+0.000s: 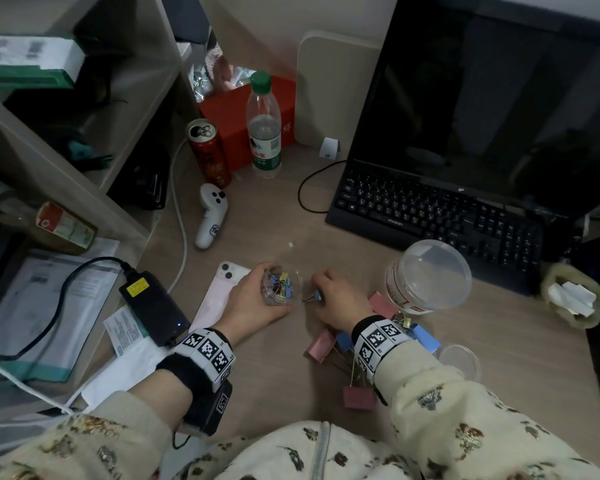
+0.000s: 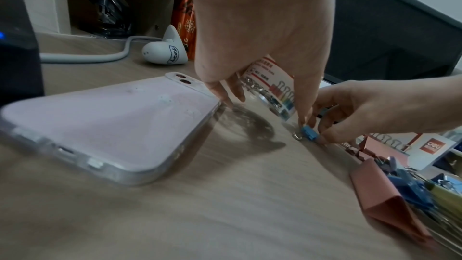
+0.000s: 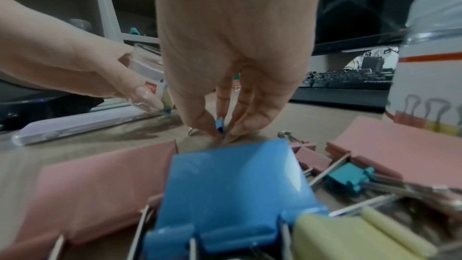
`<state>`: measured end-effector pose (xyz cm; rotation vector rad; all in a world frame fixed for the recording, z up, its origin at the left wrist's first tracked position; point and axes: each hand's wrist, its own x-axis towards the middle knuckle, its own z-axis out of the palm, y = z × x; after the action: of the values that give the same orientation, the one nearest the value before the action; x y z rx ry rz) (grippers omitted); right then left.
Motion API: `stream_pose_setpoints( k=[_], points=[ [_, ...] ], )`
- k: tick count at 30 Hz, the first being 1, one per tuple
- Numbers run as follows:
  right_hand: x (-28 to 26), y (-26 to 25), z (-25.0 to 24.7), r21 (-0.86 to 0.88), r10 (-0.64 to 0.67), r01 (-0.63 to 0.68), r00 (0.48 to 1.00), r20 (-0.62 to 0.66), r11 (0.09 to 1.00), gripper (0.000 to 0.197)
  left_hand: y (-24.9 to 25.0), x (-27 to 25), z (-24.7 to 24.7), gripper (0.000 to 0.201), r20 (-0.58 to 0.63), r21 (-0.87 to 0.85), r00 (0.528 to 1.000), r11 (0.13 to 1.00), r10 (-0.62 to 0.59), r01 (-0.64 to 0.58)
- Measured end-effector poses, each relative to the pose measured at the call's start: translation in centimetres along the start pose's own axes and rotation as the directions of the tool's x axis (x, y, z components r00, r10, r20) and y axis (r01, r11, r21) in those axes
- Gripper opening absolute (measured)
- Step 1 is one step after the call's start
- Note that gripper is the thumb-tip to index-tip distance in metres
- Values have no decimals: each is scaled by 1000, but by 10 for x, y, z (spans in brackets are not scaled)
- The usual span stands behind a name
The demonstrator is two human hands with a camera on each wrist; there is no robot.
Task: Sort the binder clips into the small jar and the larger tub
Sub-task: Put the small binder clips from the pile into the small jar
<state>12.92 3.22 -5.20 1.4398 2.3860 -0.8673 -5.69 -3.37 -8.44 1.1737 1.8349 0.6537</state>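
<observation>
Pinching a small blue binder clip with my right hand on the desk | left hand grips the small jar, tilted, beside it | larger tub stands right of both

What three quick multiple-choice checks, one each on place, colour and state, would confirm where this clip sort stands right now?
1. Where does the larger tub stand?
A. Beside the keyboard, right of the hands
B. On the shelf
C. On the phone

2. What colour is the small clip that the right hand pinches?
A. Pink
B. Blue
C. Yellow

3. What is the state of the small jar?
A. Lidded and empty
B. Lying on the keyboard
C. Held by the left hand, tipped, with small clips inside

Answers: 1 A, the head view shows it by the keyboard's near edge; 2 B, both wrist views show blue between the fingertips; 3 C, coloured clips show through its open mouth.
</observation>
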Motion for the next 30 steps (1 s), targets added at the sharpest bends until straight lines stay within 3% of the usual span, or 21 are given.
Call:
stream_pose_setpoints(
  k=[6,13,17,21,25,27,30],
  points=[
    [-5,-3,3,-56,39,-38,999,12,998,30,0,-2,0,89,11,-3,1000,1000,0,0],
    [-29,0,-17,81,96,-85,986,-134,993,22,11,-7,2,88,30,35,999,999,13,-14],
    [-46,0,-38,146,52,-17,969,-241,989,27,26,-15,12,87,69,17,997,999,47,-48],
    [-62,0,-49,82,-71,97,958,-279,992,27,41,-20,26,90,110,16,989,995,94,-97],
    [-83,23,-53,99,-41,83,928,-369,992,39,50,-25,41,90,147,-91,982,990,123,-110],
    [-92,43,-51,133,27,21,936,-352,991,33,52,-29,46,103,157,-110,980,989,119,-102],
    [-103,70,-39,125,111,-86,971,-210,989,23,54,-34,53,118,158,-124,983,990,94,-74]
  ],
)
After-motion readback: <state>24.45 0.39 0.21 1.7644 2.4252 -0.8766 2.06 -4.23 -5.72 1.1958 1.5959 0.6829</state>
